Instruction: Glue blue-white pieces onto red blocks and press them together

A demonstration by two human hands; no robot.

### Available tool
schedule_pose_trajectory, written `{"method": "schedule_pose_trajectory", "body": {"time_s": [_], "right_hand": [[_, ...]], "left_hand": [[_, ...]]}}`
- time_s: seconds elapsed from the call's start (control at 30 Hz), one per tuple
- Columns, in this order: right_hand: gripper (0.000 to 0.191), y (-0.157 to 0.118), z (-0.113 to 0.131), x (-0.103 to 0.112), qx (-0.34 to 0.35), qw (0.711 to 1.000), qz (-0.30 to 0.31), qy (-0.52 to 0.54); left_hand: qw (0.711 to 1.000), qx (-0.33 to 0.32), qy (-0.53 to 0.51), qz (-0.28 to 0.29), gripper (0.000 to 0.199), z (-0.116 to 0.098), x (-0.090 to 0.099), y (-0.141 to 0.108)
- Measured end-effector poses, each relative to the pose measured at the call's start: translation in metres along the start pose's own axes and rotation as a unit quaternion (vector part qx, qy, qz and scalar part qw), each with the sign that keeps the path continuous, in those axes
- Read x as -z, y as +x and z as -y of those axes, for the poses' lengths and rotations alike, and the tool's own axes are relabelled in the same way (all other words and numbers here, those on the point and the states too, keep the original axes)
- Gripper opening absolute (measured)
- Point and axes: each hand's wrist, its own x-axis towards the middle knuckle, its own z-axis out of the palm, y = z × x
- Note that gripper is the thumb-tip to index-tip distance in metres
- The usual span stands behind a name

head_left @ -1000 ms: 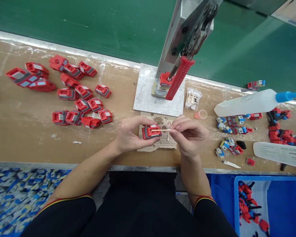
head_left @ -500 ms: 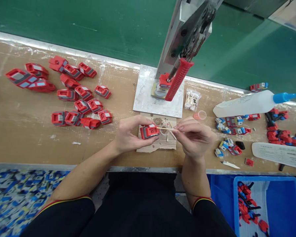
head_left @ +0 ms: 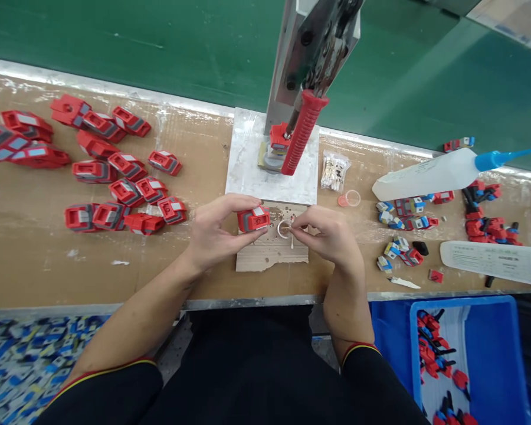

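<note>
In the head view, my left hand (head_left: 213,233) grips a red and grey plastic toy part (head_left: 253,220) between thumb and fingers, its recessed side facing up. My right hand (head_left: 330,235) pinches a thin cotton swab (head_left: 288,228), mostly hidden by the fingers. Its tip is at a small clear round dish (head_left: 279,230); whether it touches the inside I cannot tell. Beneath lies a stained piece of cardboard (head_left: 265,260), where another swab (head_left: 292,242) shows beside the dish.
A hand press with a red handle (head_left: 305,133) stands on a metal plate (head_left: 243,171) ahead. Several red parts (head_left: 128,167) spread leftward. Rightward are bagged swabs (head_left: 335,171), a pink-tinted cup (head_left: 349,199), a squeeze bottle (head_left: 427,174), a knife blade (head_left: 404,283) and a blue bin (head_left: 498,348).
My right hand has drawn the swab away from the red part and lowered it to the small dish. My left hand still holds the part. The camera view has shifted slightly.
</note>
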Motion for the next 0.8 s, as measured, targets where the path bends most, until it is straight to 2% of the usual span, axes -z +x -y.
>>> {"method": "schedule_pose_trajectory", "body": {"time_s": [0.17,0.2,0.37,0.43,0.5,0.57,0.63,0.73,0.8], "right_hand": [[0.015,-0.005,0.001,0.008,0.007,0.992,-0.115,0.060],[0.016,-0.005,0.001,0.008,0.007,0.992,-0.109,0.057],[0.017,0.002,-0.005,-0.005,-0.013,1.000,0.002,-0.008],[0.017,0.003,-0.006,-0.006,-0.008,1.000,0.016,-0.009],[0.016,0.001,-0.005,-0.002,-0.001,1.000,0.002,0.007],[0.016,-0.002,-0.002,0.003,0.006,0.998,-0.046,0.044],[0.016,-0.003,0.003,0.006,0.022,0.987,-0.125,0.100],[0.019,0.001,0.012,-0.003,0.055,0.954,-0.236,0.174],[0.022,0.006,0.017,-0.014,0.059,0.945,-0.258,0.195]], "left_hand": [[1.000,-0.003,-0.021,0.016,0.029,0.001,-0.003,-0.001],[0.999,-0.010,-0.027,0.018,0.028,0.001,-0.003,-0.001],[0.999,-0.034,-0.026,0.019,0.025,-0.001,-0.004,0.000],[0.999,-0.024,-0.020,0.019,0.023,-0.001,-0.003,0.000],[1.000,-0.014,-0.017,0.018,0.021,-0.002,-0.003,0.000],[1.000,-0.017,-0.018,0.016,0.021,-0.003,-0.004,0.001],[0.999,-0.029,-0.019,0.015,0.022,-0.004,-0.005,0.001],[0.999,-0.039,-0.016,0.019,0.020,-0.005,-0.008,0.000],[0.999,-0.040,-0.010,0.021,0.017,-0.005,-0.010,-0.001]]}}
